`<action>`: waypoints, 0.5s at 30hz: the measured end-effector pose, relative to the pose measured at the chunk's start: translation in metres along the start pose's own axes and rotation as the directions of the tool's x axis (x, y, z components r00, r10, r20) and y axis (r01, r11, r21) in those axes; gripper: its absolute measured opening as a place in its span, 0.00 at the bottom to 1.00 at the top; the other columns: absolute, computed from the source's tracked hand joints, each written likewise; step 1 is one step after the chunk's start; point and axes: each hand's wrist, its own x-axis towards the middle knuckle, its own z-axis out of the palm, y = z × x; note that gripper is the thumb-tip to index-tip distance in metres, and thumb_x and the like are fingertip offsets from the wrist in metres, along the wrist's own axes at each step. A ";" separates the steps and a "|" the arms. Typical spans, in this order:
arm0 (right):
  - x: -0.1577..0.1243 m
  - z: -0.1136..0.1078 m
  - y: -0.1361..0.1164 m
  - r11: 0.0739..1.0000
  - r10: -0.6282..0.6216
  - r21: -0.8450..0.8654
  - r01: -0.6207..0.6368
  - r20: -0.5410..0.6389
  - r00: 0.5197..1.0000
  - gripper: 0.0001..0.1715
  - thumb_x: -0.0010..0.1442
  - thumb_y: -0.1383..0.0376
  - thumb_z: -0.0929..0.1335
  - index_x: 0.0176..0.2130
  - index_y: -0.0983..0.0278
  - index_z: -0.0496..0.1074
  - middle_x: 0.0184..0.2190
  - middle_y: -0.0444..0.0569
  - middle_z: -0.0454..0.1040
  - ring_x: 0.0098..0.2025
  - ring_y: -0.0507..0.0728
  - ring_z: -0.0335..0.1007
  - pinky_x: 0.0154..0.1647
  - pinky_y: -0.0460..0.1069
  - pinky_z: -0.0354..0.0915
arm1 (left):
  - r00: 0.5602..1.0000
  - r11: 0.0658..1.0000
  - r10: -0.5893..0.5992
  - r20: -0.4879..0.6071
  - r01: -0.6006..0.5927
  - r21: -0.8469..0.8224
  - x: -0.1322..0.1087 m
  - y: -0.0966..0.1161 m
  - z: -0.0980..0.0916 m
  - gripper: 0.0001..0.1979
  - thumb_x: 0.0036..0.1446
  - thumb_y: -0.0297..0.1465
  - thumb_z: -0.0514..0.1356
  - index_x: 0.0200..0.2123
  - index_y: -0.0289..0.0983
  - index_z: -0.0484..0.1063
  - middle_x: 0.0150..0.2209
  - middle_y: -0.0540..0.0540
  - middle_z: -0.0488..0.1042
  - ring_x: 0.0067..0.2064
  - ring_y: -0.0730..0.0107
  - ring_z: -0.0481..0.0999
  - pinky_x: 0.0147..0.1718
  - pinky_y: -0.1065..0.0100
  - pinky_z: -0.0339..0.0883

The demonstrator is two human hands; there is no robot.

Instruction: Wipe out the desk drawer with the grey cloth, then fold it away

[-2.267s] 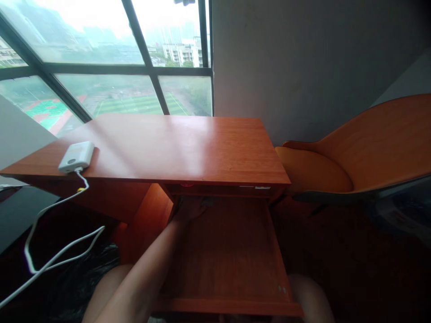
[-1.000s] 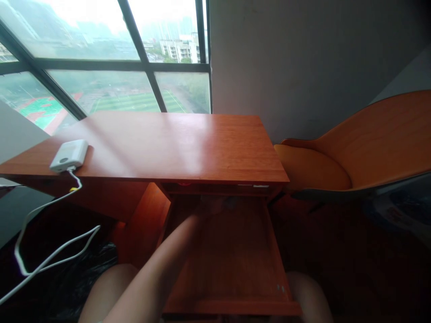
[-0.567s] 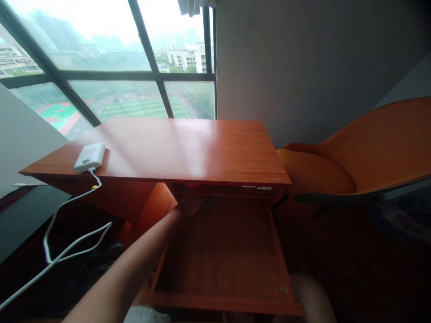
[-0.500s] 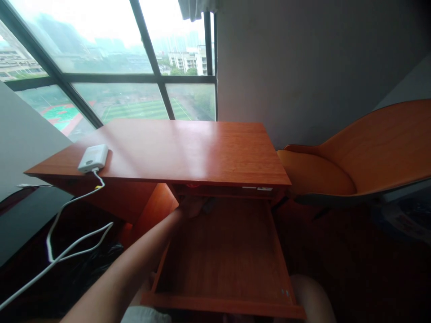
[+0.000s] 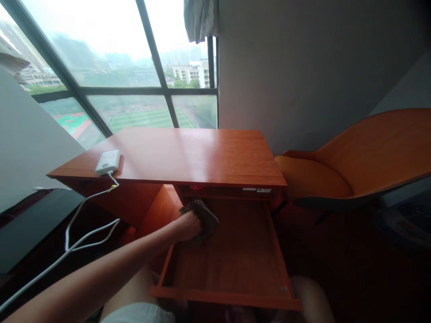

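My left hand [image 5: 190, 225] reaches in from the lower left, its fingers closed round a dark grey-brown cloth [image 5: 208, 219]. Hand and cloth are over the back left part of a pulled-out wooden drawer [image 5: 232, 296], by its left side wall. Part of the cloth hangs to the right of the fist, and the fingertips are hidden in it. My right hand cannot be made out; a dim, skin-coloured shape below the drawer front is too dark to name.
Above the drawer is a reddish-brown desk [image 5: 229, 154]. A white power bank [image 5: 108, 162] lies on its left end, with a white cable [image 5: 81, 207] hanging from it. An orange chair [image 5: 316, 175] stands at the right. Behind are a window [image 5: 124, 54] and a grey wall.
My left hand has come forward and up from the drawer's dark back left corner, and the cloth in it now shows plainly. The view has tilted up slightly.
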 end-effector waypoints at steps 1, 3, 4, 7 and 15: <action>0.002 0.000 0.001 1.000 0.012 0.002 -0.012 0.002 1.000 0.14 0.50 0.55 0.71 0.36 0.57 0.70 0.25 0.42 0.70 0.27 0.58 0.73 0.19 0.52 0.69 | 0.996 0.996 0.074 0.042 -0.076 0.037 -0.003 0.012 0.000 0.10 0.47 0.21 0.58 0.26 0.39 0.79 0.30 0.39 0.80 0.38 0.51 0.76 0.45 0.51 0.60; 0.004 -0.001 0.002 1.000 0.021 0.011 -0.021 0.010 1.000 0.09 0.42 0.57 0.70 0.28 0.53 0.67 0.18 0.40 0.66 0.22 0.62 0.72 0.13 0.55 0.66 | 0.983 0.984 0.157 0.097 -0.164 0.067 -0.008 0.039 0.005 0.12 0.46 0.21 0.59 0.21 0.42 0.77 0.25 0.43 0.79 0.33 0.55 0.77 0.41 0.54 0.62; 0.004 -0.003 0.003 1.000 0.022 0.016 -0.022 0.014 1.000 0.09 0.39 0.58 0.69 0.24 0.52 0.65 0.17 0.40 0.65 0.21 0.65 0.72 0.11 0.55 0.63 | 0.974 0.977 0.186 0.130 -0.198 0.085 -0.011 0.051 0.008 0.11 0.45 0.22 0.60 0.20 0.43 0.77 0.25 0.44 0.79 0.31 0.56 0.77 0.39 0.55 0.63; 0.007 -0.006 0.006 0.999 0.021 0.031 -0.021 0.027 0.999 0.11 0.31 0.60 0.68 0.20 0.54 0.60 0.17 0.41 0.66 0.23 0.68 0.73 0.10 0.54 0.59 | 0.953 0.963 0.158 0.257 -0.206 0.171 -0.021 0.073 0.015 0.03 0.40 0.27 0.64 0.20 0.41 0.78 0.23 0.41 0.79 0.27 0.54 0.76 0.31 0.56 0.64; 0.016 -0.012 0.018 0.998 0.031 0.049 -0.032 0.021 0.999 0.13 0.30 0.62 0.69 0.19 0.55 0.60 0.18 0.41 0.69 0.25 0.68 0.75 0.11 0.52 0.59 | 0.970 0.964 -0.125 0.210 0.068 0.258 -0.035 0.023 0.024 0.08 0.37 0.26 0.63 0.26 0.33 0.79 0.27 0.33 0.80 0.32 0.48 0.78 0.40 0.51 0.64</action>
